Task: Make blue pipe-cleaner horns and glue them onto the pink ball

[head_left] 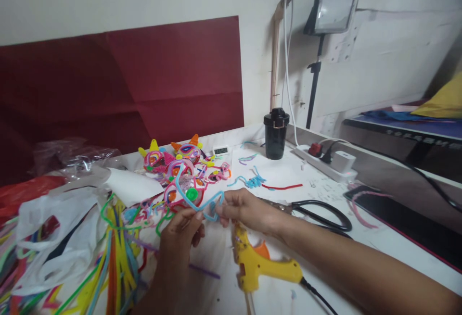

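Both hands pinch one light-blue pipe cleaner (197, 199), bent into a wavy outline. Left hand (178, 243) fingertips closed on the lower bend; right hand (245, 211) thumb and forefinger closed on a small loop at its right end. The wire hangs between the two sets of fingertips, just above the tabletop.

To do this bend well, my read: keep both pinches close to the bend point, so the wire kinks where wanted and the formed curves don't distort. Turn the right-end loop with the right fingers while the left holds steady. Keep sleeves and wire off the glue gun nozzle.

Just below the right fingers: one yellow glue gun (258, 264), orange trigger, cord running toward the person. Just right of the right wrist: one pair of black-handled scissors (317, 211). Beyond the fingers: a cluster of finished pipe-cleaner figures (178, 163), at least four, exact count unclear. Left of the left hand: a bundle of loose pipe cleaners (115, 257), too many to count. Further out: one black cup (276, 134), one small digital clock (221, 150), one power strip (327, 161), a few blue and red offcuts (252, 180).
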{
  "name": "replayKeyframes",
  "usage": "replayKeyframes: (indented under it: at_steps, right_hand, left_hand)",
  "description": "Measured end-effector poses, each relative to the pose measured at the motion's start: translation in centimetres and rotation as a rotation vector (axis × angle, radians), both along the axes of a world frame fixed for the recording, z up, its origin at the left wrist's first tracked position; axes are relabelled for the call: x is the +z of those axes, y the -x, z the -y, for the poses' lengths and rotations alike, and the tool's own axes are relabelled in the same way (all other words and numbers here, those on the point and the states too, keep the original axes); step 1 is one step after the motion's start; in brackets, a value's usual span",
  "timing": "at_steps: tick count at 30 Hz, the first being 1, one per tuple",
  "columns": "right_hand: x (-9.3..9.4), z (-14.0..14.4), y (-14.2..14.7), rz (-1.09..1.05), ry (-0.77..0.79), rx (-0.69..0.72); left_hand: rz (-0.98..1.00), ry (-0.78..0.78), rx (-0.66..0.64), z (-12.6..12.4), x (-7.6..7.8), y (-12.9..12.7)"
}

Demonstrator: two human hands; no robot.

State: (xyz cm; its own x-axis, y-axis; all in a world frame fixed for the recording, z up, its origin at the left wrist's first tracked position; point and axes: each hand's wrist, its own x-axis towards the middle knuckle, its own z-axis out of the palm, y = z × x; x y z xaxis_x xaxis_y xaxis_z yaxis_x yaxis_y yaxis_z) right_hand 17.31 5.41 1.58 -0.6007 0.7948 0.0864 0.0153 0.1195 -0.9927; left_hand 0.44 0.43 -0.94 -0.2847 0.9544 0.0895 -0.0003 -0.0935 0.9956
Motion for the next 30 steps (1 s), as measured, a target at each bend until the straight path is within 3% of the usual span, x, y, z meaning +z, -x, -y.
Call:
replayKeyframes:
  at_steps: [6, 12, 24, 27, 30]
  right_hand:
    - [0.4, -0.5, -0.3, 0.037, -0.109, -0.016]
    - [-0.8, -1.0, -0.2, 0.107, -0.235, -0.066]
    - [-0.8, -0.7, 0.4, 0.002, -0.047, -0.062]
    - [-0.7, -0.9, 0.3, -0.072, -0.012, -0.133]
    - [-0.3, -1.1, -0.1, -0.103, -0.115, -0.244]
  left_hand:
    - [-0.058, 0.019, 0.017, -0.2, -0.2, 0.0]
    - [-0.03, 0.035, 0.053, -0.7, -1.1, 0.1]
    - [-0.016, 0.051, 0.071, -0.3, -0.8, -0.4]
    - [-0.023, 0.038, 0.083, -0.3, -0.9, -0.4]
    - [-0.023, 0.045, 0.092, -0.4, -1.1, -0.6]
